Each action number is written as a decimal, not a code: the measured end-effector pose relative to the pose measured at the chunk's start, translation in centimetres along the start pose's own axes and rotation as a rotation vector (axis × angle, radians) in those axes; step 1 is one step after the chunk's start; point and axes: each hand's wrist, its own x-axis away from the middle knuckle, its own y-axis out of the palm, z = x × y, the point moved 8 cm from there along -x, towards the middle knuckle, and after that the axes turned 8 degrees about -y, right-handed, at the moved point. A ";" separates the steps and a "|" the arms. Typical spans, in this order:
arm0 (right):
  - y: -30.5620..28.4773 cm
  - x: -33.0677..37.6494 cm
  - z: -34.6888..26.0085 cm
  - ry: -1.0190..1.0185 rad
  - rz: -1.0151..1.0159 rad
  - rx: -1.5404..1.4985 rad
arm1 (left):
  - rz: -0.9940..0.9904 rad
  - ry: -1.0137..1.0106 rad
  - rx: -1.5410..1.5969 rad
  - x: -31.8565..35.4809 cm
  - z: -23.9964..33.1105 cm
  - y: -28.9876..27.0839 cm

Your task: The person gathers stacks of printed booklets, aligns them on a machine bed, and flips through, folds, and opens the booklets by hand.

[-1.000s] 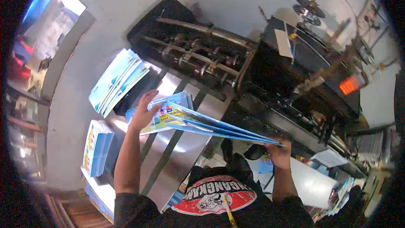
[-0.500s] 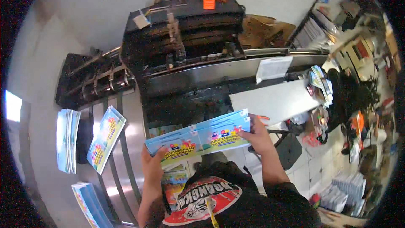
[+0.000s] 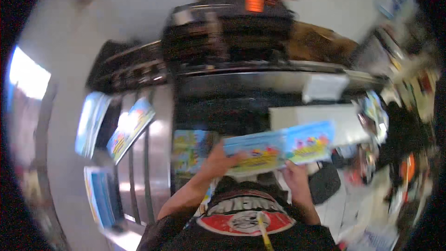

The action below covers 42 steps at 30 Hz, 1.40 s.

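Note:
A long, wide stack of printed covers [image 3: 306, 145], light blue with a colourful cartoon design, is held out in front of me. My left hand [image 3: 217, 161] grips its left end, with the fingers smeared by motion. Below the middle of the lower edge, my right hand [image 3: 296, 179] pinches the stack with thumb and fingers. More printed sheets [image 3: 189, 151] in blue, green and yellow lie just left of my left hand, on the dark machine bed.
A metal side table on the left carries a leaning pile of printed covers [image 3: 131, 131], with two more piles [image 3: 93, 123] [image 3: 101, 195] beside it. A dark machine [image 3: 232, 28] stands ahead. To the right are a white board [image 3: 297, 116], a white sheet [image 3: 326, 87] and a dark stool [image 3: 325, 183].
The stack has shifted right. My left hand has moved right with it, and my right hand has gone from the right end to the lower edge. The whole view has turned and blurred.

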 end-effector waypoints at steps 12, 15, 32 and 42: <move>-6.9 -5.0 -10.5 -0.082 -0.085 0.179 | 0.779 -0.041 -0.593 4.4 -10.6 -43.9; -7.5 -6.3 -9.6 -0.148 -0.030 0.323 | 0.706 -0.223 -0.761 2.3 -15.1 -50.0; -24.1 4.0 -10.6 -0.487 0.684 -0.084 | 0.354 -0.042 -0.605 -5.2 1.9 -30.4; -36.2 -5.8 -24.9 -0.429 0.709 0.594 | -0.207 -0.069 -0.327 -30.5 0.7 13.5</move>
